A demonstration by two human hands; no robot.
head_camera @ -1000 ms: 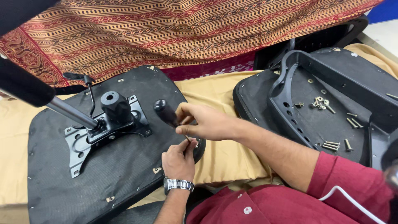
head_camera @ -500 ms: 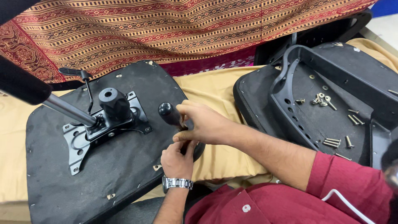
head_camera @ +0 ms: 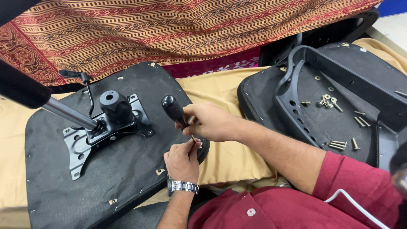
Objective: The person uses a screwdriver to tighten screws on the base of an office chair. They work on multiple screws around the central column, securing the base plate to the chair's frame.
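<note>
Nearest me, my left hand [head_camera: 183, 160] pinches the screwdriver's tip against the seat base [head_camera: 63, 199] edge. Just above, my right hand [head_camera: 210, 122] has its grip clamped on the black-handled screwdriver [head_camera: 174, 110]. Left of it sits the metal chair mechanism [head_camera: 106, 127]; its lever [head_camera: 87, 89] rises behind. Farther right, loose screws [head_camera: 339, 144] lie on the chair back [head_camera: 330, 101].

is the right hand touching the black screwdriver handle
Touching. The head view shows the right hand wrapped around the lower part of the screwdriver, fingers closed on the black handle with no gap.
</note>
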